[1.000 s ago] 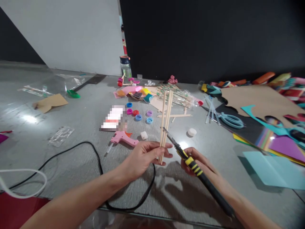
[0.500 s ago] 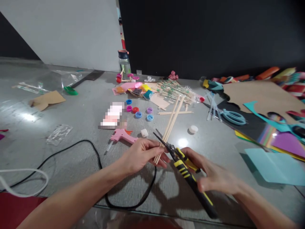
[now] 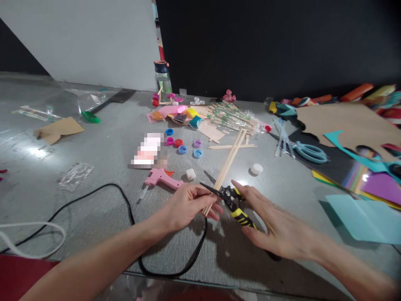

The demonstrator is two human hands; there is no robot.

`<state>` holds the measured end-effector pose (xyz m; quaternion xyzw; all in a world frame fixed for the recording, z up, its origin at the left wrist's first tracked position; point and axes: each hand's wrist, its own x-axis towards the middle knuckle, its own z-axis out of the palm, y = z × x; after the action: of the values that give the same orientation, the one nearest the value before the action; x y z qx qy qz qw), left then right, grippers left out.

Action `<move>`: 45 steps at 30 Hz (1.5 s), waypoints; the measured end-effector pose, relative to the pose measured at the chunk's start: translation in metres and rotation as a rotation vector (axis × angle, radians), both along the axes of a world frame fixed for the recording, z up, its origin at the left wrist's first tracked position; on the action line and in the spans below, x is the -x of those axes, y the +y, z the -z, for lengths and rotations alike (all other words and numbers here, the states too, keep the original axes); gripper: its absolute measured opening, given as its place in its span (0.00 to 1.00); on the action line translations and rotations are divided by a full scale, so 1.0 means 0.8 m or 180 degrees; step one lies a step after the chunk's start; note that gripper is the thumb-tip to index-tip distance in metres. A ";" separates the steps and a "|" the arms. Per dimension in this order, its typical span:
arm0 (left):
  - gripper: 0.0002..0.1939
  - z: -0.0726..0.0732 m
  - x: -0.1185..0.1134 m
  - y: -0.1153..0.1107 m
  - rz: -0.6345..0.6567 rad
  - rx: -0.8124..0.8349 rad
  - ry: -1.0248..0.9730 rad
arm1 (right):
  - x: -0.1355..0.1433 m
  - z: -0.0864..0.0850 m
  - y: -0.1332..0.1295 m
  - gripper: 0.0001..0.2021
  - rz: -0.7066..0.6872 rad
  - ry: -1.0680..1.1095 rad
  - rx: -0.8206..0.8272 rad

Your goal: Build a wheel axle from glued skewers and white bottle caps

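Between the thumb and fingers of my left hand (image 3: 192, 205) is a small bunch of thin wooden sticks (image 3: 228, 163), slanting up and away to the right. My right hand (image 3: 278, 225) is wrapped round the black and yellow handles of long-nosed pliers (image 3: 239, 215). The pliers' dark jaws are spread, with the sticks lying between them just above my left fingertips. Part of the lower handle is hidden behind my right hand. A pink glue gun (image 3: 163, 179) lies just beyond my left hand, beside a small white cap (image 3: 190, 174).
Coloured bottle caps (image 3: 182, 149) lie beyond the glue gun, with wrapped sticks (image 3: 228, 117) behind them. A black cable (image 3: 125, 200) loops across the table (image 3: 103, 225). At the right are blue scissors (image 3: 310, 152) and light blue paper (image 3: 360, 219). A bottle (image 3: 163, 77) stands at the back.
My right hand has shifted its hold on the pliers, now covering more of the handles. The jaws have opened wider around the sticks, which lean slightly further right.
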<state>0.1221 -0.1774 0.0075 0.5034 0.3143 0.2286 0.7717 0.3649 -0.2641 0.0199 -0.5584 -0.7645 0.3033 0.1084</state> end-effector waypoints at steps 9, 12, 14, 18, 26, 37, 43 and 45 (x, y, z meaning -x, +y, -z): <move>0.17 -0.007 0.002 0.002 0.0044 0.0143 -0.0024 | -0.034 0.003 0.018 0.36 -0.0154 0.0940 0.0708; 0.17 -0.006 0.003 0.002 0.0071 0.0102 -0.0051 | -0.037 0.001 0.027 0.35 -0.0187 0.1221 0.0881; 0.17 -0.005 0.003 0.002 0.0082 0.0103 -0.0082 | -0.036 -0.002 0.032 0.34 -0.0233 0.1528 0.1013; 0.17 -0.003 0.003 0.004 0.0053 0.0099 -0.0050 | -0.028 -0.013 0.038 0.34 -0.0281 0.1272 0.0972; 0.14 0.000 0.002 0.003 0.0113 0.0059 0.0054 | 0.003 -0.030 0.028 0.42 -0.0117 -0.0021 0.0463; 0.14 -0.004 0.000 -0.002 0.0111 0.0232 -0.0010 | 0.006 -0.033 0.026 0.35 -0.0087 0.0215 0.0514; 0.13 -0.006 0.000 -0.003 0.0092 0.0237 -0.0075 | 0.003 -0.036 0.030 0.35 -0.0156 0.0487 0.0632; 0.13 -0.007 0.000 -0.003 0.0097 0.0240 -0.0065 | 0.002 -0.037 0.030 0.35 -0.0093 0.0539 0.0663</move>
<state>0.1222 -0.1800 0.0134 0.4764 0.3072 0.2099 0.7967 0.3630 -0.2400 0.0492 -0.5278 -0.7251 0.4286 0.1096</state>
